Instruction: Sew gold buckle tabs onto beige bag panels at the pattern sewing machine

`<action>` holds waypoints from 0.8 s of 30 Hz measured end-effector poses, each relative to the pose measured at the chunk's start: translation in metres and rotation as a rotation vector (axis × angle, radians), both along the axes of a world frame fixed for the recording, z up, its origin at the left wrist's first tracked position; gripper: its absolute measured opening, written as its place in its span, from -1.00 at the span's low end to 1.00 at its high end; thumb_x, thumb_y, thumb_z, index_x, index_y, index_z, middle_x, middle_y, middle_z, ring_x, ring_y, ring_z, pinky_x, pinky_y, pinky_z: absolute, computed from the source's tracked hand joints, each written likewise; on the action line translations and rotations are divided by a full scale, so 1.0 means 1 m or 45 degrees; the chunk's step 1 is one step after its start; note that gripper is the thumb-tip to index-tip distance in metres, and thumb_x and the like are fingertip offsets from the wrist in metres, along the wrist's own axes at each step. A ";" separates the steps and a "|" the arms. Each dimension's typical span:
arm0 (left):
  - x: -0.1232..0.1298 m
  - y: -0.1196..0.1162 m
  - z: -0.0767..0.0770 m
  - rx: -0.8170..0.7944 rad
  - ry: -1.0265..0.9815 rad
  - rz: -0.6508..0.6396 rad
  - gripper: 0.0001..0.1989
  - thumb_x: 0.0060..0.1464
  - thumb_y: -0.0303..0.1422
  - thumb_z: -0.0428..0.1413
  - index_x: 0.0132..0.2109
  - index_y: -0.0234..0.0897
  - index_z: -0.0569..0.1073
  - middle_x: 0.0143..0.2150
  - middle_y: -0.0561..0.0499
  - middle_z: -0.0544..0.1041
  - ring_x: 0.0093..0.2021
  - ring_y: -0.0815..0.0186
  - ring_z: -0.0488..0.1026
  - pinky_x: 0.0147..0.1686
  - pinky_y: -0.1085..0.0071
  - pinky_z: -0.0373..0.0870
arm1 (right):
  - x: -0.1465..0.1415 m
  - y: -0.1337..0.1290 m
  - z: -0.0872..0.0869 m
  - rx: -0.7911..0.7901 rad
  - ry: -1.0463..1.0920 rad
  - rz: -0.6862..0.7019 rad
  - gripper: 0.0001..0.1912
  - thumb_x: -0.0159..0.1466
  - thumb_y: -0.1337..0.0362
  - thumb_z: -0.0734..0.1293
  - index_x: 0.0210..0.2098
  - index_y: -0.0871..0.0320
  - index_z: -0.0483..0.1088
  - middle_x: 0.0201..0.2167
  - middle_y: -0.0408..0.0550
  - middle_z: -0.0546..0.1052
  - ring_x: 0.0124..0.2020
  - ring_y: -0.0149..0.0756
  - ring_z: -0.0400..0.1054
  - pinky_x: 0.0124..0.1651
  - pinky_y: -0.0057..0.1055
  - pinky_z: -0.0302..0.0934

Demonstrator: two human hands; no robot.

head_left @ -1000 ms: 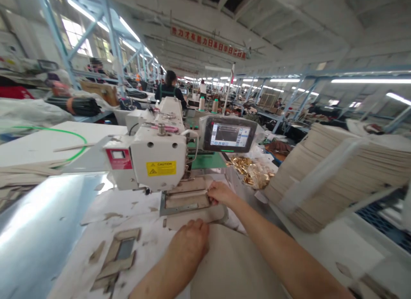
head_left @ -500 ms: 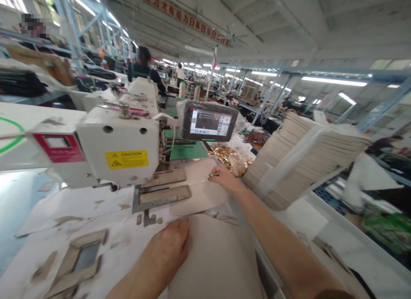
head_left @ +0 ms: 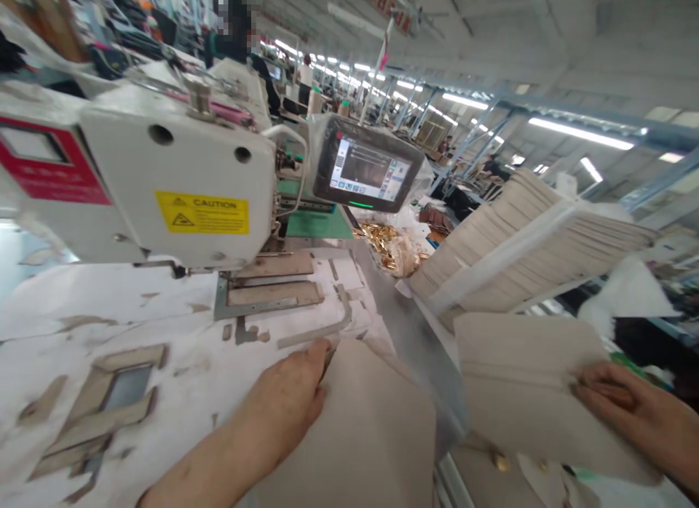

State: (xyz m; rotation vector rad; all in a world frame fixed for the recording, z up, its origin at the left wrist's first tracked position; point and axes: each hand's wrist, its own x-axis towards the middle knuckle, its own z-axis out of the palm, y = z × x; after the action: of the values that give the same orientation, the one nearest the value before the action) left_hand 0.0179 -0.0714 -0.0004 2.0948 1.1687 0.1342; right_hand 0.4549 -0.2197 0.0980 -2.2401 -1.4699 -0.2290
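My left hand (head_left: 292,395) pinches the upper left edge of a beige flat panel (head_left: 365,428), which lies in front of the sewing machine (head_left: 191,173). Off to the right, my right hand (head_left: 628,406) grips another beige panel (head_left: 513,370) by its right side; a seam line runs across that piece. Below it are more beige pieces with a small gold-coloured metal fitting (head_left: 501,461). The metal clamp frame (head_left: 273,306) of the machine lies on the white work surface, with no panel under it.
A tall strapped stack of beige panels (head_left: 491,253) leans at the right. Behind it lie gold-coloured metal parts (head_left: 385,242) in plastic. A lit control screen (head_left: 368,166) stands beside the machine head. A beige square frame (head_left: 117,391) lies at left; other people work farther back.
My right hand has drawn the seamed panel away from the machine's clamp and carried it to the right. My left hand stays on the other panel, whose edge is now lifted. The view has shifted.
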 end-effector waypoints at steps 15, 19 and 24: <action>-0.012 -0.001 -0.017 -0.026 -0.378 0.236 -0.90 0.15 -0.26 -0.18 -0.32 -0.13 0.06 -0.41 0.07 0.36 -0.39 0.26 0.35 -0.35 0.32 0.22 | -0.179 0.082 -0.107 -0.378 1.719 0.540 -0.40 0.13 0.04 0.44 0.10 0.13 0.36 -0.04 0.09 0.55 -0.13 -0.07 0.49 -0.09 -0.17 0.37; -0.010 0.000 -0.013 -0.072 -0.362 0.193 -0.88 0.20 -0.23 -0.21 -0.27 -0.13 0.06 -0.40 0.07 0.39 -0.37 0.25 0.39 -0.35 0.32 0.22 | -0.180 0.093 -0.113 -0.391 1.682 0.530 -0.37 0.16 0.01 0.42 0.16 0.13 0.33 -0.03 0.09 0.55 -0.16 -0.04 0.50 -0.15 -0.17 0.39; -0.013 -0.002 -0.016 0.133 -0.228 -0.089 -0.89 0.26 -0.28 -0.25 -0.24 -0.15 0.10 -0.39 0.04 0.43 -0.37 0.25 0.42 -0.38 0.36 0.22 | -0.168 0.116 -0.122 -0.088 1.200 0.584 -0.35 0.12 0.02 0.45 0.15 0.09 0.34 0.15 0.09 0.43 0.14 -0.01 0.31 0.18 -0.09 0.20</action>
State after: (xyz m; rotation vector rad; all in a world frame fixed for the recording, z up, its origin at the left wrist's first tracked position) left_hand 0.0045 -0.0737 -0.0159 2.1619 0.9999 0.3498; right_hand 0.2867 -0.1040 -0.0235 -1.5765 -1.3512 0.9009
